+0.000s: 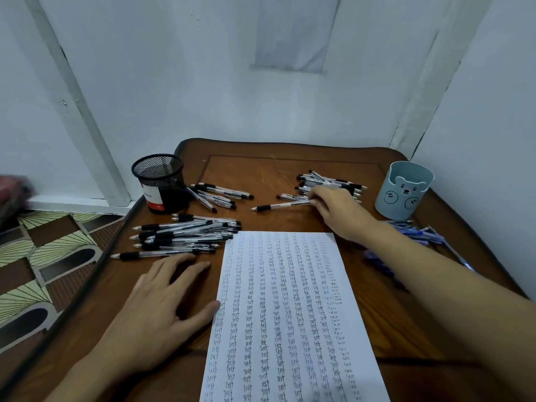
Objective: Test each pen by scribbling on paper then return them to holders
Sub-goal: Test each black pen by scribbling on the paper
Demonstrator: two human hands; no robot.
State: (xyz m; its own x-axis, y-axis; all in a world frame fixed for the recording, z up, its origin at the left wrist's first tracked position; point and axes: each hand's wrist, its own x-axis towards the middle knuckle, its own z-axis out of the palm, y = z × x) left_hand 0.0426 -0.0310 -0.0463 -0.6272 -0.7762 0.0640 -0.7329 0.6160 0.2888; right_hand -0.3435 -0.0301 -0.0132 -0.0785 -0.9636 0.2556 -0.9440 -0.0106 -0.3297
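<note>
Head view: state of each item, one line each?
Mesh holder: upright, no pens showing.
Bear holder: upright, no pens showing.
Paper: flat, filled with "test" columns.
Left hand: flat on table, holds nothing.
Right hand: pinches pen at far pile.
Blue pens: loose heap by right forearm.

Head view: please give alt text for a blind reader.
The right hand pinches one pen from a pile on the wooden table. The left hand rests flat beside paper covered in scribbles.
</note>
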